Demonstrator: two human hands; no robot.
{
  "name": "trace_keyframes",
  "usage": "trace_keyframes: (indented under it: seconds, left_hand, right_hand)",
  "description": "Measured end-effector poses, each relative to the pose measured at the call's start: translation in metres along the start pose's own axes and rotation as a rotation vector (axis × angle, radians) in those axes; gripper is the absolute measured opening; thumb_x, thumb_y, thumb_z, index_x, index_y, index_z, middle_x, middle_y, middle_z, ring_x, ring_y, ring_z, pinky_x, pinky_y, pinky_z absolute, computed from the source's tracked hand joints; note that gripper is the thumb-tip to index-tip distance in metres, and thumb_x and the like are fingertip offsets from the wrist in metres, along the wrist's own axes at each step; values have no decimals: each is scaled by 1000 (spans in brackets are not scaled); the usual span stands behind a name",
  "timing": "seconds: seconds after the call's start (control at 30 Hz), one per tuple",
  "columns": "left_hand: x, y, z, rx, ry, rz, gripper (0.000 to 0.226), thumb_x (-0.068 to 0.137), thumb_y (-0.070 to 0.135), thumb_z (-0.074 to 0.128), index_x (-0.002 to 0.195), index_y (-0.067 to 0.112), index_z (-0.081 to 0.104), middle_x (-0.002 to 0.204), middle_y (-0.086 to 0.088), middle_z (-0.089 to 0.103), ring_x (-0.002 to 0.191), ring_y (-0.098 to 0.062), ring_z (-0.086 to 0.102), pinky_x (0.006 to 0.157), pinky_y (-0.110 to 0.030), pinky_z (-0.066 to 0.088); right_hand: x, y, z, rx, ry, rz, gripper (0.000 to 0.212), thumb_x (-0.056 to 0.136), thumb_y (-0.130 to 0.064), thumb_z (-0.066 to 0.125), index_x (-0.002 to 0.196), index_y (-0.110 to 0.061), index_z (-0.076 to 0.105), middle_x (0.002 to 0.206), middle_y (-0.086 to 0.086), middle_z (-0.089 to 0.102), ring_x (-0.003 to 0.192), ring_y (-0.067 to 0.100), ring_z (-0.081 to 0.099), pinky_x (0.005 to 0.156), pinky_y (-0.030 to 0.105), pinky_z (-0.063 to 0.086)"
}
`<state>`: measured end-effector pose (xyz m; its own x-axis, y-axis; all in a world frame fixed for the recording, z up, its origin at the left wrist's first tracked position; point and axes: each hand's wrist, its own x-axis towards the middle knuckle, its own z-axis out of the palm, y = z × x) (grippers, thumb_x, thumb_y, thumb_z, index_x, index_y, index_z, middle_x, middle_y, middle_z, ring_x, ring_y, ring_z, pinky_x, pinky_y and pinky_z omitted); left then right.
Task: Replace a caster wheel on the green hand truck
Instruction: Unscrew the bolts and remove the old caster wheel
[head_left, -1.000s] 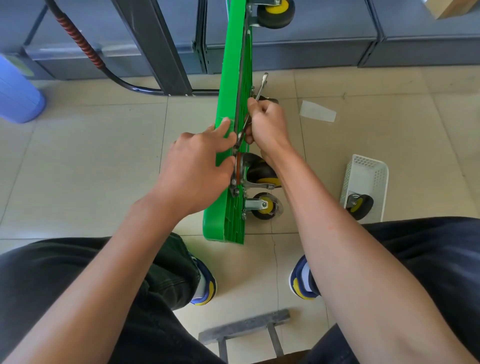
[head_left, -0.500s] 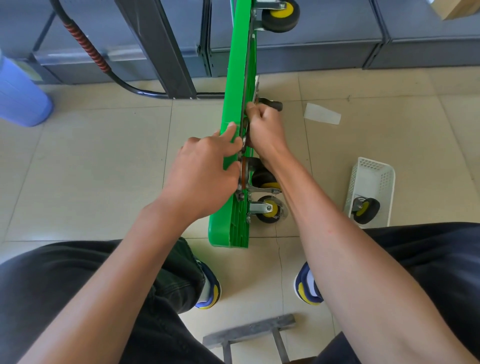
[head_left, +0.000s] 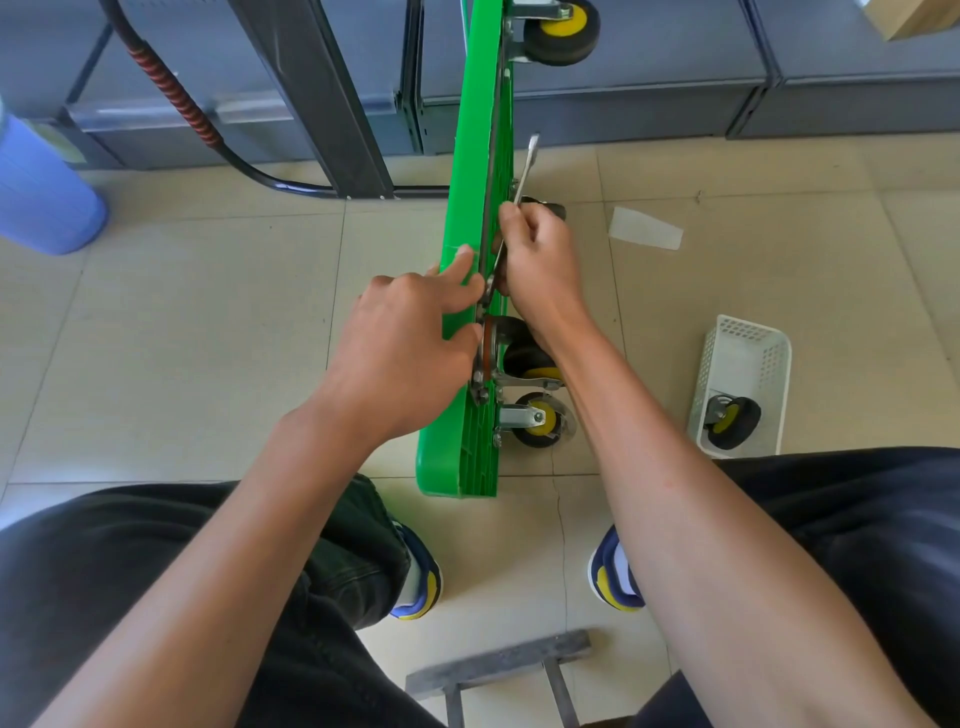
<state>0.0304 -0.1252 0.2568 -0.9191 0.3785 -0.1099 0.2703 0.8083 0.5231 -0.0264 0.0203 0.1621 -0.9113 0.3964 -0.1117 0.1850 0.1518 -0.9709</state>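
The green hand truck (head_left: 470, 156) stands on its edge on the tiled floor, its underside facing right. My left hand (head_left: 410, 338) grips its upper edge, thumb and fingers around the deck. My right hand (head_left: 537, 260) holds a silver wrench (head_left: 524, 171) against the underside, the wrench handle sticking up and away. Below my right wrist a black and yellow caster wheel (head_left: 530, 358) sits in its metal bracket. A second caster wheel (head_left: 540, 421) is under it near the truck's near end, and a third caster (head_left: 561, 31) is at the far end.
A white perforated basket (head_left: 748, 358) on the floor at right holds a loose caster wheel (head_left: 732, 421). Grey cabinets (head_left: 649, 78) line the back. A blue container (head_left: 41, 192) stands far left. A slip of paper (head_left: 644, 234) lies on the tiles. A grey metal stool edge (head_left: 498, 660) is between my feet.
The wrench handle swung down behind my right hand half a second ago and now sticks up again. My left hand keeps its grip on the truck's edge.
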Motion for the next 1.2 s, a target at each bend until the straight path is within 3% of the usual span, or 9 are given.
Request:
trace_keyframes:
  seconds: [0.17,0.33,0.43,0.57,0.63,0.77,0.87,1.03,1.2]
  left_hand:
    - [2,-3,1,-12,16,-7,44,95,19,64,139,26,60,152,19,42,105,-25,67,105,-30,43]
    - [2,-4,1,-16,14,7,45,96,19,64,140,26,59,152,19,42,85,-20,65,93,-21,42]
    - [1,-5,0,-64,6,-3,46,95,20,66,140,27,59,151,21,42,100,-25,68,100,-25,45]
    - [3,-8,-1,-92,2,-3,50,93,22,69,141,29,57,151,22,43,79,-3,63,93,-16,42]
    - [2,-8,-2,-123,-3,-6,51,93,23,70,142,29,56,150,23,43,81,-2,62,92,-16,43]
    - [-3,-9,-2,-160,-3,3,53,93,26,71,144,26,54,151,23,43,99,-16,68,99,-31,51]
    - [-5,-11,-2,-144,-10,15,54,94,29,70,145,26,53,154,23,39,89,-14,67,98,-38,53]
    - [-13,-12,1,-95,-35,33,58,94,29,70,148,22,49,161,13,31,89,-14,66,81,-25,54]
    - [-13,-12,0,-70,-36,46,59,93,29,70,148,21,49,162,11,29,96,-18,67,89,-35,57]
  right_hand:
    - [-11,-16,-5,-82,13,-173,25,105,-28,48,88,-13,58,73,3,59,63,16,52,62,40,44]
    - [-26,-21,-12,-146,37,-244,17,107,-25,47,99,-15,58,82,-5,65,74,13,61,70,40,51]
    - [-41,-17,-19,-92,70,-253,12,107,-23,47,99,-19,56,86,-7,66,75,14,62,69,41,54]
    - [-63,-14,-16,-109,77,-385,12,104,-17,52,104,-8,60,94,-3,67,83,17,62,72,35,50]
    - [-67,-9,-17,-100,112,-395,15,105,-18,50,106,-7,60,95,-1,67,82,19,64,72,40,54]
    - [-74,0,-23,-27,177,-321,17,107,-16,48,110,-5,61,97,4,69,77,17,68,73,42,60]
    - [-72,3,-29,73,238,-232,16,107,-16,49,110,-7,62,94,-1,71,75,13,69,72,37,62]
    - [-46,-3,-36,163,217,-76,13,106,-19,50,104,-11,60,88,6,72,66,16,68,67,39,62]
    - [-17,-3,-34,227,102,164,13,107,-16,51,104,-5,57,78,8,68,60,17,66,63,33,60]
